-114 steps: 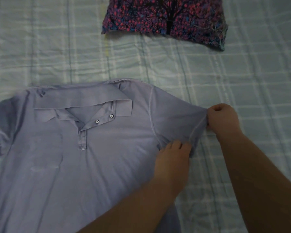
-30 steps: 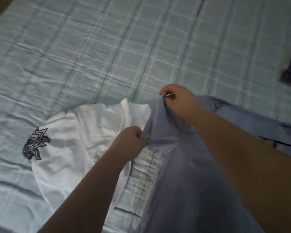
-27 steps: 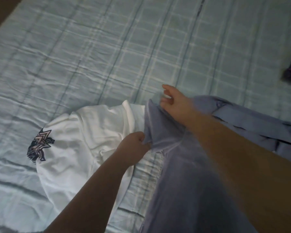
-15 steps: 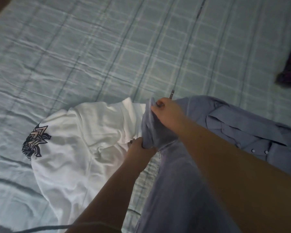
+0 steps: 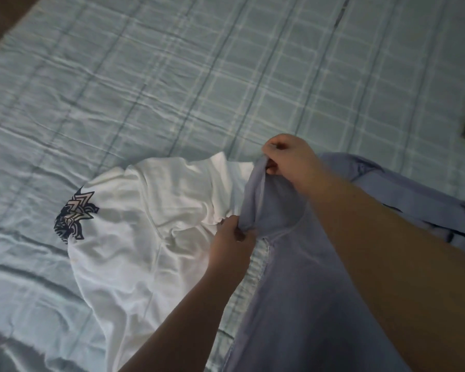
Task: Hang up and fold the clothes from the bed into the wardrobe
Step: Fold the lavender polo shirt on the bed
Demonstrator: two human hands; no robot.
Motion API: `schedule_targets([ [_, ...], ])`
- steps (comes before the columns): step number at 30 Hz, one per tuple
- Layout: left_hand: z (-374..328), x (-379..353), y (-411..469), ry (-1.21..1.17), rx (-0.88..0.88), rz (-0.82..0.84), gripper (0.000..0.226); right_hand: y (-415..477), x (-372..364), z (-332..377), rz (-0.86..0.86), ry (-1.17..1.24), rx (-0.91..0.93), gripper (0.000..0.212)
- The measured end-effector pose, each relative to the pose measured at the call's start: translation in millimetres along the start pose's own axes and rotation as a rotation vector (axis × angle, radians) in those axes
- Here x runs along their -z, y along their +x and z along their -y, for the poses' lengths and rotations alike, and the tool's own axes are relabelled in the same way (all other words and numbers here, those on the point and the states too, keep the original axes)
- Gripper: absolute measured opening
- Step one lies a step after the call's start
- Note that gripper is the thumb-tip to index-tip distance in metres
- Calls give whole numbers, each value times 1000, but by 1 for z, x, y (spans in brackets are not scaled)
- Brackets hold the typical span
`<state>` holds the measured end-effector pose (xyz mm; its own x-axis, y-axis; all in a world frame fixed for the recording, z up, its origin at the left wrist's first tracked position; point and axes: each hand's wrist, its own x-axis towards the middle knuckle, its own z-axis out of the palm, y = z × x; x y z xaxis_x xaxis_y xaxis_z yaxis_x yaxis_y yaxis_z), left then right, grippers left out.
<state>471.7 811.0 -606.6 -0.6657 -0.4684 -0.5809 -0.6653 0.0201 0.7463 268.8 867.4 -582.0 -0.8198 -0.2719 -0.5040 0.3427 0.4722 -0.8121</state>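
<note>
Head view | left hand (image 5: 230, 238) and right hand (image 5: 289, 157): each grip pinches lilac polo sleeve (image 5: 269, 205) | risk: lifted sleeve may snag white T-shirt (image 5: 145, 237), spoiling fold.

Nothing readable is showing up here: no words, numbers or brand tags. The closest thing is a dark zigzag graphic (image 5: 74, 216) sitting on the white shirt (image 5: 134, 237) at the middle left of the frame, and it isn't spelling anything out.
</note>
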Motion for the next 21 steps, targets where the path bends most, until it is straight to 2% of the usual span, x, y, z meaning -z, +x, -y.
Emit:
schedule_targets([
  [3, -7, -12, -9, 108, -151, 1, 16, -21, 40, 2, -46, 260, -52, 18],
  [5, -9, -22, -14, 233, -350, -8, 10, -36, 72, -6, -90, 340, -75, 20],
  [7, -11, -35, -19, 365, -522, -13, 11, -49, 100, -22, -147, 260, -77, 20],
  [10, -5, -55, -22, 566, -668, 41, 24, -58, 127, -59, -206, -43, -61, 18],
  [12, 2, -66, -23, 676, -694, 93, 24, -62, 135, -79, -213, -199, -49, 15],
  [14, 7, -74, -26, 794, -666, 140, 29, -66, 140, -94, -204, -282, -49, 22],
  [16, 10, -80, -31, 883, -633, 170, 40, -71, 144, -107, -206, -265, -49, 28],
  [19, 13, -83, -43, 921, -640, 192, 53, -87, 146, -131, -256, -176, -12, 24],
  [21, 18, -80, -56, 934, -635, 225, 57, -111, 146, -150, -292, -71, -67, 27],
])
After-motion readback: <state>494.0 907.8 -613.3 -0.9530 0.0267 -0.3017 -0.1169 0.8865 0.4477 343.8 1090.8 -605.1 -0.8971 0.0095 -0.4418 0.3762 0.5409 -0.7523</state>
